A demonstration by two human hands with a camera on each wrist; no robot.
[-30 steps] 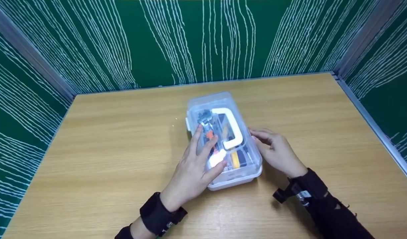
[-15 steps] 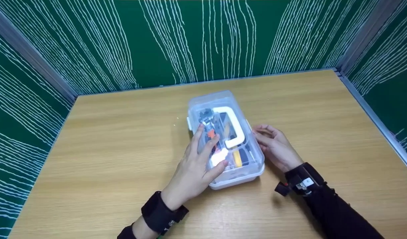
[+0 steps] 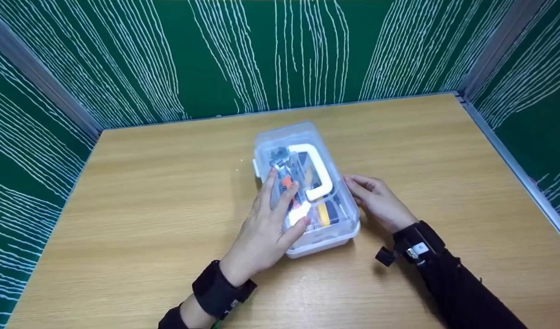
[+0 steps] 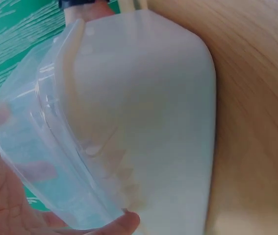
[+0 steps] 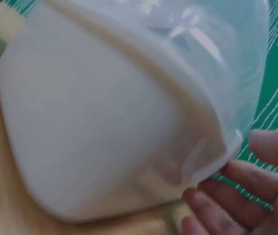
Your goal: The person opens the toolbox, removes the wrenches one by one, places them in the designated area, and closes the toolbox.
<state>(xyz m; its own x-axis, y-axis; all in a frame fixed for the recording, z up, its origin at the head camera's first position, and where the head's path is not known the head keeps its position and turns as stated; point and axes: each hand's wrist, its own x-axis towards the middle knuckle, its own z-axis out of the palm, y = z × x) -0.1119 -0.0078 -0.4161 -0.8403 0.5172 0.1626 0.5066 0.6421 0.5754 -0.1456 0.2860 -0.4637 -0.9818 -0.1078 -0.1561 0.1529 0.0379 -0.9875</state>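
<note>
A plastic storage box (image 3: 307,169) with a white base and a clear lid stands at a slant on the table; a white carrying handle (image 3: 324,176) lies flat on the lid. Through the lid show small tools and parts, one orange (image 3: 286,182), one yellow (image 3: 323,214). My left hand (image 3: 264,233) rests on the left of the lid with its fingers spread. My right hand (image 3: 380,201) touches the box's right side with its fingertips, below the lid's edge. In the right wrist view its loosely bent fingers (image 5: 249,176) meet the rim of the box.
The wooden table (image 3: 161,219) spreads around the box. Green walls (image 3: 216,55) with white wavy lines stand behind and at both sides. A few tiny white bits lie left of the box. A black wrist band (image 3: 222,292) with a small camera sits on each wrist.
My right hand's fingers lift at the box's right side, then settle back against it. The left hand stays on the lid, and the box keeps its place on the table.
</note>
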